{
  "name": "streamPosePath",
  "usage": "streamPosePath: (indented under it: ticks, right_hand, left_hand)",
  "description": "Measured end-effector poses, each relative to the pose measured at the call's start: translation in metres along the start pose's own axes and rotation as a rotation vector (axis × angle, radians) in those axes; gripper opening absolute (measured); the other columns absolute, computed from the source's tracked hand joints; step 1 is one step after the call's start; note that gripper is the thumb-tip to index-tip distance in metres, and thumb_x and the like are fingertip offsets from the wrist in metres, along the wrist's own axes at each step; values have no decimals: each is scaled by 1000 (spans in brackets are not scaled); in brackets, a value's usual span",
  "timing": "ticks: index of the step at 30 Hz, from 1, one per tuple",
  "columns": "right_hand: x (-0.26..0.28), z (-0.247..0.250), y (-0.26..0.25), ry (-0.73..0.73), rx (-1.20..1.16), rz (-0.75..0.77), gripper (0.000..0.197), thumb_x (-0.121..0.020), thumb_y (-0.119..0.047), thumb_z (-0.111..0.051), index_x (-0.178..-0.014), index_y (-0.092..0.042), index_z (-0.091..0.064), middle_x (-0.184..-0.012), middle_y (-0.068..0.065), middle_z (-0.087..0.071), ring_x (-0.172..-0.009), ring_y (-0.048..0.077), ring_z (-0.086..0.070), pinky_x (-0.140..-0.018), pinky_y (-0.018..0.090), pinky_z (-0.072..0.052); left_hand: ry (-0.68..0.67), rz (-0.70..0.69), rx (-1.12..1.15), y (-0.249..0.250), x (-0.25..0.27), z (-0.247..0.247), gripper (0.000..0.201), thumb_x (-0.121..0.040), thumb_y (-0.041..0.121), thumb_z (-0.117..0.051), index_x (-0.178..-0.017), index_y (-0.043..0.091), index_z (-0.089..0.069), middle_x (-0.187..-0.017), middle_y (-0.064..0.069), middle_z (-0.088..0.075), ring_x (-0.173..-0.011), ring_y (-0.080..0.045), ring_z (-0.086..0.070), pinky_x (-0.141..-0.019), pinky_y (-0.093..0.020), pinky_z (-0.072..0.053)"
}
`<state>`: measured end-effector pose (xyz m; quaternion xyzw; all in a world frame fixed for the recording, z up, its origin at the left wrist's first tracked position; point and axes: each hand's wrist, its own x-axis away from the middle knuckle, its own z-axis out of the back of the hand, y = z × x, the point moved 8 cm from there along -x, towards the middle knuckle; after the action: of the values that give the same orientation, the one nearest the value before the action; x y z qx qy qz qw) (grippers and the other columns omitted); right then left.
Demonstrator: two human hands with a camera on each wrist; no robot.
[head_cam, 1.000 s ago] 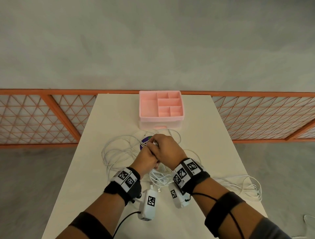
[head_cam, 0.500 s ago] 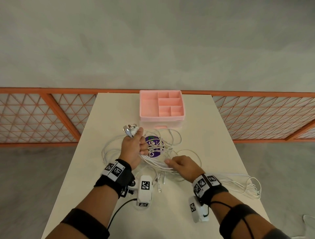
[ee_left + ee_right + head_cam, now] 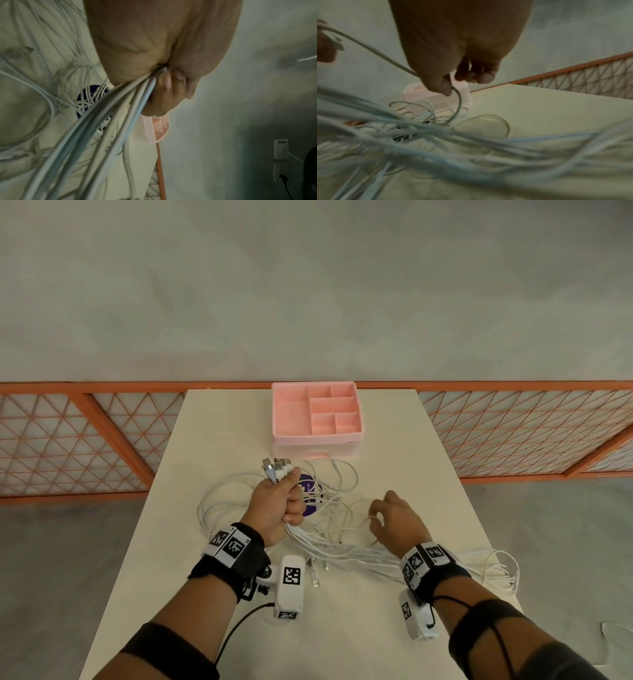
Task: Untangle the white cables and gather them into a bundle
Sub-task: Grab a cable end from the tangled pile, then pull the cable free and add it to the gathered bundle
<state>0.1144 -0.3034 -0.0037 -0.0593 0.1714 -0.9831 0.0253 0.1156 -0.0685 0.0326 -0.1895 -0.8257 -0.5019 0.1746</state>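
A: Where do the thin white cables lie?
B: Loosely tangled across the middle of the cream rectangular table, over a round purple sticker, in front of the pink plastic compartment organizer

A: And the hands?
B: The left hand is fisted round several cables, their plug ends protruding above it. The right hand pinches one cable loop between thumb and finger, raised off the table
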Motion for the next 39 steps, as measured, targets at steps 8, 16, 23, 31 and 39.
streamPosePath:
  ticks: [8,16,23,31,39]
  right_hand:
    - [-8,29,22,133,-724,-362,14,-99,-17,-50,-97,-7,-59,-61,15,-68,-43,22,-59,-44,26,-46]
    - [-12,66,-70,-24,-1600,-141,20,-94,-4,-44,-86,2,-62,-86,26,-65,-72,35,-66,-68,38,-55]
    - [2,62,-121,-245,-1309,32,22,-88,7,-54,-105,-7,-48,-66,15,-54,-42,16,-36,-43,23,-29]
    - [-3,135,-89,364,-1562,-9,24,-83,6,-44,-100,-11,-50,-59,12,-49,-45,19,-35,-44,27,-25]
    - [-9,70,-28,28,-268,-321,45,-90,-10,-48,-135,-13,-47,-133,15,-48,-111,37,-55,-90,44,-49]
  left_hand:
    - [38,23,-9,-4,0,10,40,-102,28,-56,-68,22,-36,-53,7,-26,-40,-6,-21,-35,-16,-19]
    - [62,-126,-139,1,2,-3,41,-98,30,-63,-63,17,-44,-57,0,-37,-43,-9,-27,-39,-20,-23]
    - [-39,-343,-141,24,7,-24,27,-100,28,-57,-82,21,-77,-94,-12,-57,-46,-11,-26,-48,-27,-22]
    - [-107,-222,-220,-11,2,-16,23,-99,24,-59,-90,4,-65,-81,-15,-59,-45,-10,-27,-44,-21,-26]
    - [5,-231,-318,-8,2,-13,23,-98,13,-62,-77,2,-63,-47,9,-51,-38,-7,-27,-42,-19,-21]
